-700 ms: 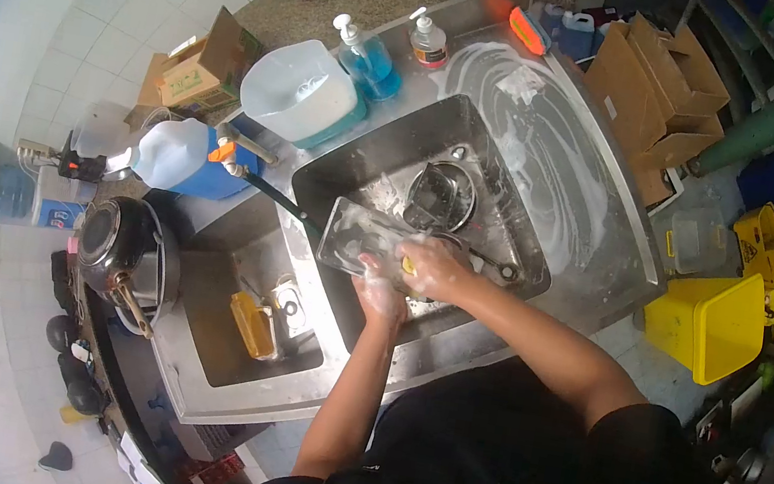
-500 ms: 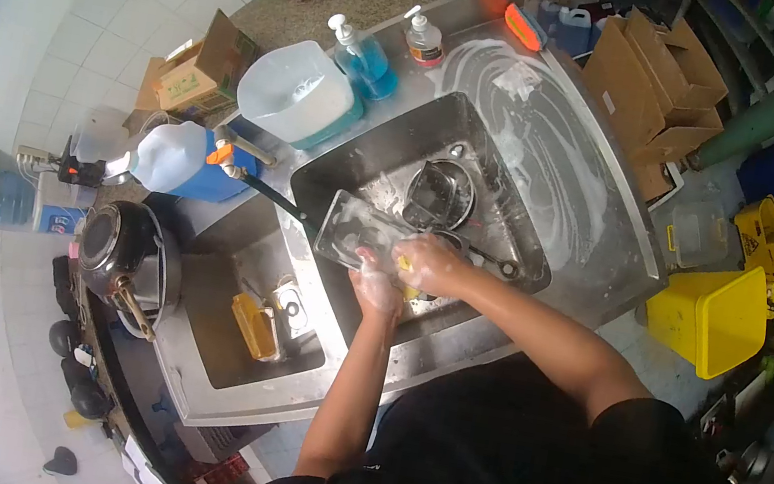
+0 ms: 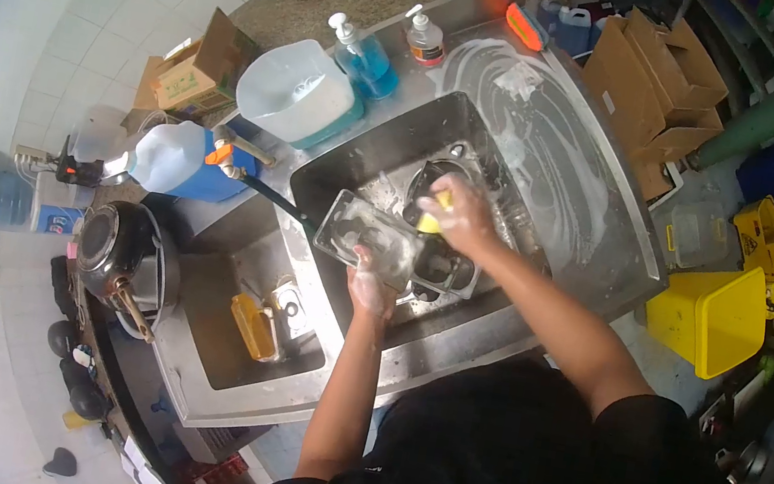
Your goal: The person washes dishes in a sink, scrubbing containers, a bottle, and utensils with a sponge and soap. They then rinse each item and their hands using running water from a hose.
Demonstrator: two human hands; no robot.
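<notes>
My left hand (image 3: 370, 287), with foam on it, grips the near edge of a clear rectangular container (image 3: 370, 236) that is tilted over the right sink basin (image 3: 338, 166). My right hand (image 3: 461, 212) is closed on a yellow sponge (image 3: 435, 211), just right of the container and slightly blurred. Below the right hand, a dark round pot (image 3: 427, 180) lies in the basin, partly covered by the hand. Another dark-looking container (image 3: 444, 269) sits in the basin beside the clear one.
Suds coat the steel drainboard (image 3: 561, 168). A white tub (image 3: 280, 88), a blue pump bottle (image 3: 368, 62) and a smaller pump bottle (image 3: 425, 40) stand behind the basin. A black tap hose (image 3: 277, 199) reaches over the divider. The left basin holds a yellow bottle (image 3: 252, 327); stacked pots (image 3: 118, 245) stand left.
My right hand has moved up and right, off the clear container, taking the yellow sponge with it. My left hand still holds the container in nearly the same place.
</notes>
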